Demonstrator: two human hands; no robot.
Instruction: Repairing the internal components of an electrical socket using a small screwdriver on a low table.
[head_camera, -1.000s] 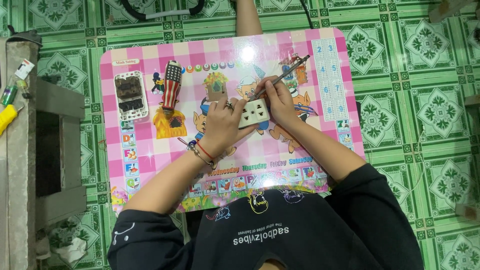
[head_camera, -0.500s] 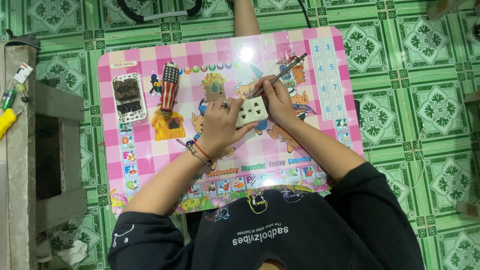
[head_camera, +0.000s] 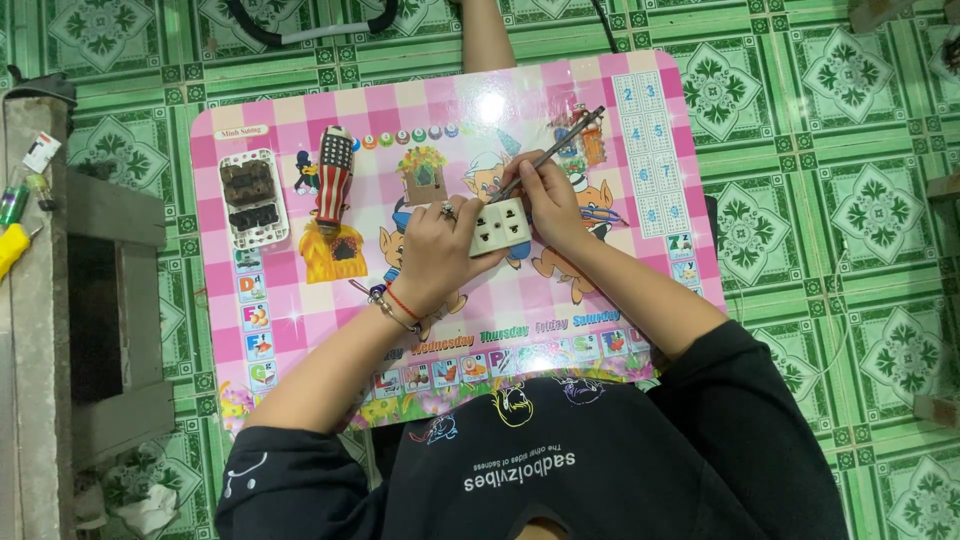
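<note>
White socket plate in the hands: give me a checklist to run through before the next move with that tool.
1. Socket plate held steady by left hand: ok.
2. Thin tool gripped in right hand: ok.
3. Tool tip seated on the plate: cannot tell, fingers hide it.
4. Plate resting on the pink table: ok.
5. Second socket body lying apart at the table's left side: ok.
6. Striped-handle screwdriver lying on the table beside the left hand, untouched: ok.
</note>
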